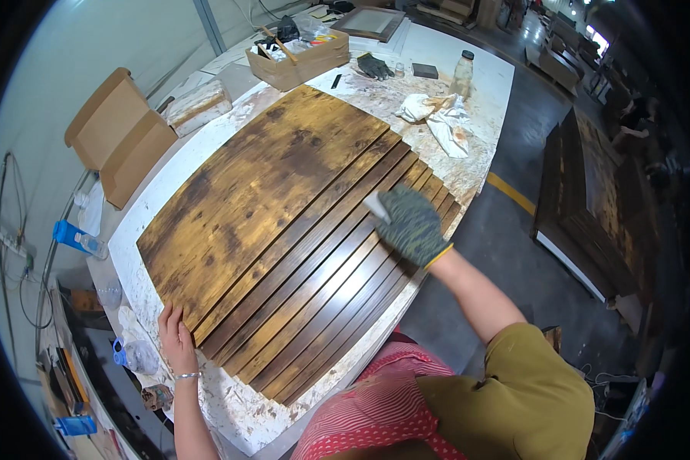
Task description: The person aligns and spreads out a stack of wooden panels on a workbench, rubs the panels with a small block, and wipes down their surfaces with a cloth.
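Observation:
Brown wood-grain boards (261, 184) lie fanned on the worktable, each one overlapping the one beneath, with narrow strips of the lower ones showing toward me. My right hand (412, 222), in a dark camouflage-knit glove with a yellow cuff, is over the right part of these strips. It grips a small pale block (376, 208), whose underside is hidden. At the left end of the boards is my bare left hand (176, 337), its fingers stretched out along the edge of the upper boards. A bracelet circles that wrist.
The stained white worktable (487, 100) carries a carton of supplies (303, 65), a crumpled white cloth (441, 123), a capped bottle (463, 73), a spare dark glove (375, 67) and a small dark block (425, 70). An open cardboard box (123, 138) stands left. Stacked panels (590, 207) stand across the aisle.

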`<control>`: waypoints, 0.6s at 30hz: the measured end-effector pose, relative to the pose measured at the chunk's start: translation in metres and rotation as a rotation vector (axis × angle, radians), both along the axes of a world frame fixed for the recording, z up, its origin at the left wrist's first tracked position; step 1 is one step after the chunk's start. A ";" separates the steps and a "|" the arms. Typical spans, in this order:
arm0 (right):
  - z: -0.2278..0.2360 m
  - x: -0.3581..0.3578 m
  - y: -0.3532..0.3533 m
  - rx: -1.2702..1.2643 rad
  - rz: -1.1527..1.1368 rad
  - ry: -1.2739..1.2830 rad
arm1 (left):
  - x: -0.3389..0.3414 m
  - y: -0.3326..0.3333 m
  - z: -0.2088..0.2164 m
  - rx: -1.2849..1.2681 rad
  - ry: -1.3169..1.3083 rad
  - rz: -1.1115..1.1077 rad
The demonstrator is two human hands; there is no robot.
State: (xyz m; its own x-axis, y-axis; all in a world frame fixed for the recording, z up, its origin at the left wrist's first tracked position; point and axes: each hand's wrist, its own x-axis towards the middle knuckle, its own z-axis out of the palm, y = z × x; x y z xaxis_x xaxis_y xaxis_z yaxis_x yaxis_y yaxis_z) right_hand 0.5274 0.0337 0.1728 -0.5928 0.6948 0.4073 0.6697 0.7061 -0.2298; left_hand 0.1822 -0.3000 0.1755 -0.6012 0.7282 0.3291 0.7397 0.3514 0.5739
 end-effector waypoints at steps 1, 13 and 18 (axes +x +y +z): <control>0.002 -0.010 -0.022 -0.040 0.022 0.018 | 0.000 -0.002 0.002 -0.012 0.016 0.012; 0.010 -0.132 -0.225 -0.175 0.527 0.073 | -0.013 -0.006 0.019 -0.031 -0.033 -0.084; 0.011 -0.178 -0.302 -0.156 0.942 0.032 | -0.018 -0.014 0.012 0.024 0.053 -0.098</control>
